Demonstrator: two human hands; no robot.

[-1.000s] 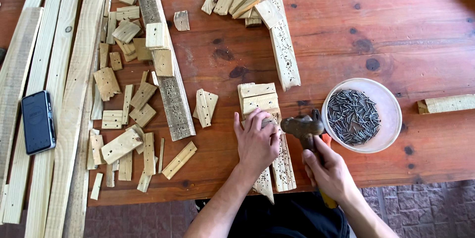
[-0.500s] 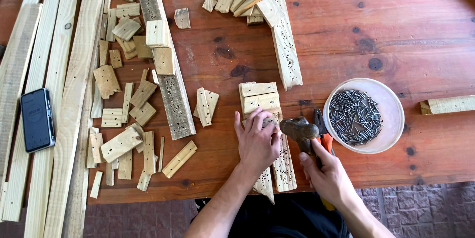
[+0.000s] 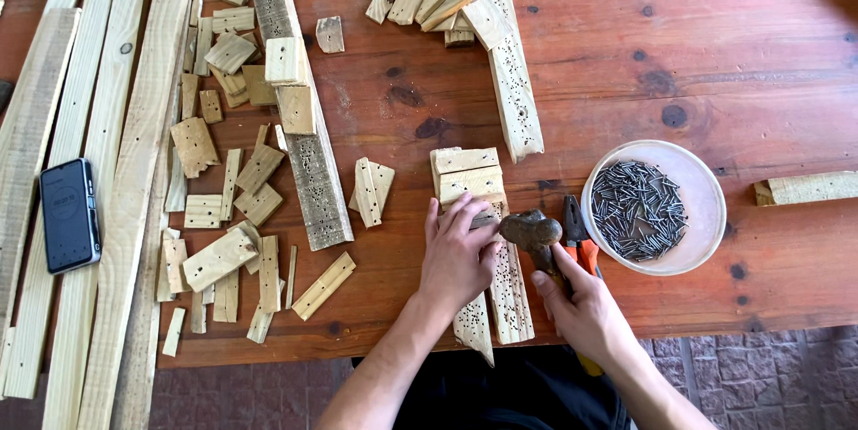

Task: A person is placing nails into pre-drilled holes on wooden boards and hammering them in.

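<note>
At the near edge of the reddish wooden worktop [image 3: 715, 54], the left hand [image 3: 460, 256] pins small pale wood slats [image 3: 469, 175]; the right hand [image 3: 581, 305], fingers wrapped tight, holds a dark-headed hammer [image 3: 530, 231]. A slightly stray blow could hit those pinning fingers.

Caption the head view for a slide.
Left hand steadies pale nail-holed wooden slats while right hand grips a rusty hammer beside a white bowl of nails.

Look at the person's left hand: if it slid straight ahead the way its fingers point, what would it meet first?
The left hand points up the table and already rests on the small stacked wood blocks, so it would push into those first. Beyond them lies the long hole-pitted plank, though height differences are hard to judge.
</note>
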